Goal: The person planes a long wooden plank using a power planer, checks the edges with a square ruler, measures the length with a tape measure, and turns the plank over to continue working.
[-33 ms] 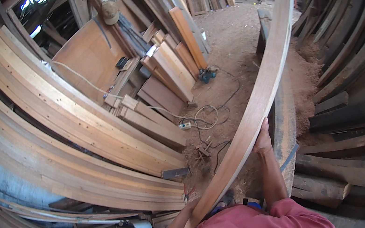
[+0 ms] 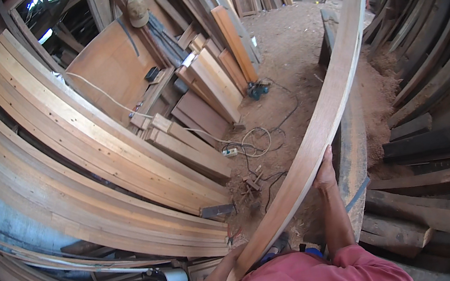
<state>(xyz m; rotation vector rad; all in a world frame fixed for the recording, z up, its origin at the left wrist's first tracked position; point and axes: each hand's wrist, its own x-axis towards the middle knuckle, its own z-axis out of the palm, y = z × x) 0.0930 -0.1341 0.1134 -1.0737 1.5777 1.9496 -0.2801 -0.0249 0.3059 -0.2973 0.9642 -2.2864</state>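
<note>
A long, pale brown wooden plank (image 2: 303,155) runs from beside my body up to the far right, its length bowed by the lens. My right hand (image 2: 324,172) grips its right edge about midway along, with fingers partly hidden beneath the wood. Close to my body, my left hand (image 2: 232,260) holds the near end from the left side; most of its fingers are behind the plank. A worn, dusty timber beam (image 2: 353,150) lies lengthwise just to the right, below the held plank.
Stacked planks (image 2: 94,160) fill the left side. A green power tool (image 2: 256,90), coiled cord (image 2: 257,141) and socket strip (image 2: 230,152) lie on the dusty floor. Rough timbers (image 2: 422,213) crowd the right, beside a sawdust heap (image 2: 375,112). A white cylinder (image 2: 175,279) sits at lower left.
</note>
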